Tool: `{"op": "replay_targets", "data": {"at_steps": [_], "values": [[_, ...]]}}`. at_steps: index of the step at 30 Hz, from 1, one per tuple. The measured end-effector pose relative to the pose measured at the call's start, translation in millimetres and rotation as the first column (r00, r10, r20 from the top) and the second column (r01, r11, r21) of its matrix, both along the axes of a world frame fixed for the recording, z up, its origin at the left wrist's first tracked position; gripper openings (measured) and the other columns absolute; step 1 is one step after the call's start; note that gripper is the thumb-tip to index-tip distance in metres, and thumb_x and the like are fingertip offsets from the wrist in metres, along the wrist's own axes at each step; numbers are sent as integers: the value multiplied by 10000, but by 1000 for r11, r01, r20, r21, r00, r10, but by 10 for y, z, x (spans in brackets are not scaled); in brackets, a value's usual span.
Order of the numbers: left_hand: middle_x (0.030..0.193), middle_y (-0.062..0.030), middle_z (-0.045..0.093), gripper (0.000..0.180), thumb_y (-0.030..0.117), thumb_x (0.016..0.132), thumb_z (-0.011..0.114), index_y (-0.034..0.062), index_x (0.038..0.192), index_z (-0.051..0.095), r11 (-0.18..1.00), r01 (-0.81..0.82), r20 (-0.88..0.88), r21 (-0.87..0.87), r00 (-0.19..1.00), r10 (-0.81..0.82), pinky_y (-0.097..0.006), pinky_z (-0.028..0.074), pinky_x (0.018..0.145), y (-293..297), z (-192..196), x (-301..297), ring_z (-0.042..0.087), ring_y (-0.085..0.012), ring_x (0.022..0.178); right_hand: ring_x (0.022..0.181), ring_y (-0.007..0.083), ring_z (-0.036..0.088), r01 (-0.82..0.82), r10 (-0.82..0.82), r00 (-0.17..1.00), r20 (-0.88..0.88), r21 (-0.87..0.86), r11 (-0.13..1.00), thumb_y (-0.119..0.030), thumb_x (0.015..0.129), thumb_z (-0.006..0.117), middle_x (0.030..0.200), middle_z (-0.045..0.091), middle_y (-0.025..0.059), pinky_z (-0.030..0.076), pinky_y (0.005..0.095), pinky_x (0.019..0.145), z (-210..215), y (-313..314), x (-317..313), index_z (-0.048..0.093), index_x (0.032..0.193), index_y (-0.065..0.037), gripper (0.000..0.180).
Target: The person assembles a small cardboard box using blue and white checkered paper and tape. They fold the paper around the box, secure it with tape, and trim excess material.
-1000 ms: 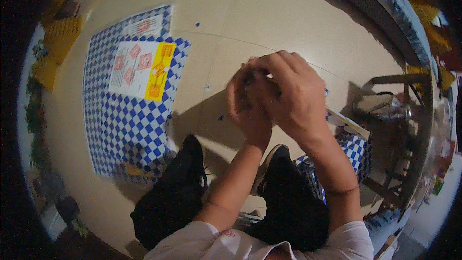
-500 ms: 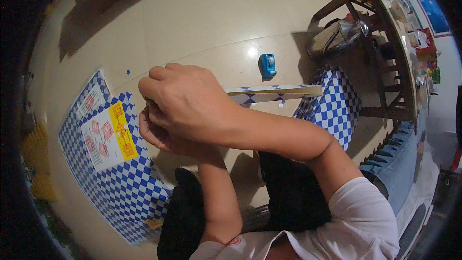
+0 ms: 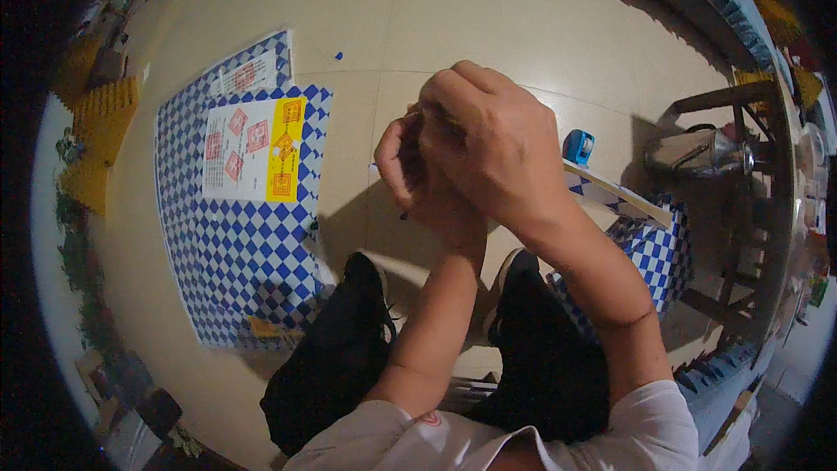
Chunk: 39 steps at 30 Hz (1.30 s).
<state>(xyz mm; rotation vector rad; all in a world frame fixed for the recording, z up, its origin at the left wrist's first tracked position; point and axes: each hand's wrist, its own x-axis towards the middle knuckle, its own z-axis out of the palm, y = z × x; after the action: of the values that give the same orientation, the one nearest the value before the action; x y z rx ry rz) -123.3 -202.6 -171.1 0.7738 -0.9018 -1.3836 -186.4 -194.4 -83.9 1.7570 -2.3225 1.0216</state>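
Note:
My left hand (image 3: 406, 157) and my right hand (image 3: 497, 135) are pressed together at mid-view, raised above the tiled floor. The right one lies over the left and covers much of it. Fingers on both are curled in; whatever they pinch is hidden. Behind my right forearm a flat strip (image 3: 621, 193) with blue and white checks sticks out. Whether the strip is held or rests on something I cannot tell. Its near end is covered by my wrist. Just past that wrist stands a blue tape dispenser (image 3: 578, 147).
On the left lie blue-and-white checkered sheets (image 3: 261, 240) under a white and yellow printed label (image 3: 244, 150). More folded checkered material (image 3: 656, 253) sits at right, near a metal bucket (image 3: 697, 153) and a wooden stand (image 3: 732, 244). My feet are below my hands. A tiny blue scrap (image 3: 338, 56) lies beyond.
The view has swung, so the floor things appear farther right. My joined hands have shifted right and away from the checkered sheets, still curled together.

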Motion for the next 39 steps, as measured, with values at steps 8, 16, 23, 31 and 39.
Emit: {"op": "replay_targets", "data": {"at_steps": [8, 16, 23, 31, 39], "values": [[1239, -162, 616, 250, 96, 1016, 577, 32, 1237, 480, 984, 10, -30, -175, 999, -16, -380, 460, 1043, 1, -65, -65, 594, -233, 1161, 779, 357, 651, -52, 55, 995, 79, -40, 998, -202, 826, 680, 852, 643, 127, 527, 451, 660, 6, 77, -123, 637, 912, -71, 162], [1217, -194, 650, 175, 52, 1029, 518, 18, 1200, 501, 972, 65, -95, -227, 991, -89, -389, 446, 1050, -120, -51, -38, 607, -243, 1156, 812, 347, 672, -63, 60, 996, 64, 43, 997, -132, 818, 678, 909, 671, 116, 544, 423, 673, -1, 252, -240, 680, 1015, -86, 202], [1216, -171, 645, 183, 69, 1032, 525, 19, 1208, 525, 975, 106, -98, -194, 987, -127, -386, 450, 1041, -123, -7, 45, 610, -232, 1141, 820, 314, 674, -100, 101, 995, -14, 69, 993, -141, 786, 701, 945, 684, 97, 542, 405, 672, -18, 227, -187, 688, 1039, -104, 256], [1177, -137, 593, 225, 123, 1071, 432, -14, 1227, 518, 974, 74, 220, -213, 975, -26, -339, 463, 976, -130, 39, -15, 598, -210, 1072, 900, 262, 658, -46, 48, 975, -216, 11, 999, -217, 807, 706, 964, 671, 50, 511, 390, 782, -56, 453, -337, 666, 1105, -154, 308], [1138, -150, 623, 203, 86, 1062, 370, -3, 1200, 489, 939, 144, 289, -312, 956, -50, -347, 440, 1018, -168, 65, -149, 611, -203, 1052, 879, 204, 646, 190, -196, 926, -322, -52, 980, -205, 812, 751, 915, 681, 0, 484, 377, 817, -220, 1282, -635, 709, 1082, -176, 275]]}}
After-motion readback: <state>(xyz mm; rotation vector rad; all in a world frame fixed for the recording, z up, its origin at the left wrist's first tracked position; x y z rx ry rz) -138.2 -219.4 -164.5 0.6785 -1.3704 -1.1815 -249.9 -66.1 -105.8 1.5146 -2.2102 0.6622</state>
